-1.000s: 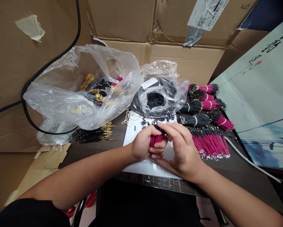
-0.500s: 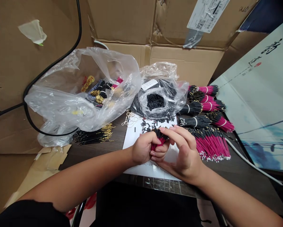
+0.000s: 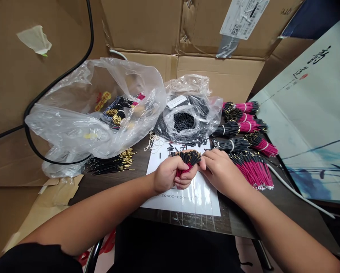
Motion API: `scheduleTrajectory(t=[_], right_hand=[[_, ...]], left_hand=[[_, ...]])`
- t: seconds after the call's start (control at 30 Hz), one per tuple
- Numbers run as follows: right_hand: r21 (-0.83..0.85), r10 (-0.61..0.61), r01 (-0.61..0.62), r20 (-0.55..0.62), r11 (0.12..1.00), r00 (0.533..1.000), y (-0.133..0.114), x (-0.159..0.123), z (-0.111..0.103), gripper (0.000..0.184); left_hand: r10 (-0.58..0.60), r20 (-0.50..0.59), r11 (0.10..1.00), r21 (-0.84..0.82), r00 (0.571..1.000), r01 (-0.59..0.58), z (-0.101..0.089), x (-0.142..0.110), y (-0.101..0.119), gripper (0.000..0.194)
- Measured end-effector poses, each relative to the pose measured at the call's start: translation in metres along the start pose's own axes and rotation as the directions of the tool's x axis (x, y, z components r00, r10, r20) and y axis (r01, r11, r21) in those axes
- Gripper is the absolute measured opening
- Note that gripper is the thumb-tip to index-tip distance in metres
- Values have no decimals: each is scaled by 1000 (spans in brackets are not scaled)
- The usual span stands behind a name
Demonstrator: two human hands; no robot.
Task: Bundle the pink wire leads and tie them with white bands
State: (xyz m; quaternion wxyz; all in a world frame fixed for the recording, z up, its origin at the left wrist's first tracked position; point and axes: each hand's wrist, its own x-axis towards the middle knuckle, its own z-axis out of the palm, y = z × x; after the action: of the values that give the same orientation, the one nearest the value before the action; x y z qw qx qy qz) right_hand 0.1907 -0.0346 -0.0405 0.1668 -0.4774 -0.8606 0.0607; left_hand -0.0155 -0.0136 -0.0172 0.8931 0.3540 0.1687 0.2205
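**Left hand clamped on a wire bundle, right there on the paperwork**

The left hand [image 3: 168, 174] has its grip shut tight around a bundle of red wires [image 3: 185, 165], black tips fanning out the top, just above a printed white sheet [image 3: 198, 201] on the dark tabletop [image 3: 107, 185]. The right hand [image 3: 222, 174] lies open right beside it. Banded red-and-black wire bundles [image 3: 252, 170] sit off to the right, and a clear bag of black sleeves [image 3: 184, 121] sits behind the sheet.
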Motion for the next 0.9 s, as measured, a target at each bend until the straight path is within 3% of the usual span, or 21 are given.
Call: scheduleTrajectory(t=[0.2, 0.27, 0.3, 0.37, 0.43, 0.6, 0.9], right_hand=[[75, -33, 39, -82, 996, 996, -1, 2, -2, 18], [139, 13, 12, -176, 990, 984, -5, 3, -12, 12], [187, 59, -12, -245, 982, 968, -8, 3, -18, 9], [398, 219, -43, -409, 916, 886, -18, 3, -31, 10], [542, 275, 32, -476, 840, 836, -30, 3, -42, 18], [548, 172, 174, -522, 818, 836, -48, 3, -47, 31], [606, 215, 148, -484, 782, 848, -46, 4, -38, 24]], left_hand=[[24, 23, 999, 41, 999, -25, 0, -1, 0, 29], [26, 0, 995, 95, 1000, -26, 1, -1, 0, 29], [24, -14, 992, 125, 1000, -22, 2, -1, 1, 29], [14, -40, 984, 177, 999, -6, 4, -1, 1, 30], [13, -51, 978, 210, 999, -2, 6, -1, 1, 28], [60, -52, 962, 269, 997, -44, 8, -1, -2, 24], [65, -70, 945, 326, 995, -38, 8, -1, -4, 19]])
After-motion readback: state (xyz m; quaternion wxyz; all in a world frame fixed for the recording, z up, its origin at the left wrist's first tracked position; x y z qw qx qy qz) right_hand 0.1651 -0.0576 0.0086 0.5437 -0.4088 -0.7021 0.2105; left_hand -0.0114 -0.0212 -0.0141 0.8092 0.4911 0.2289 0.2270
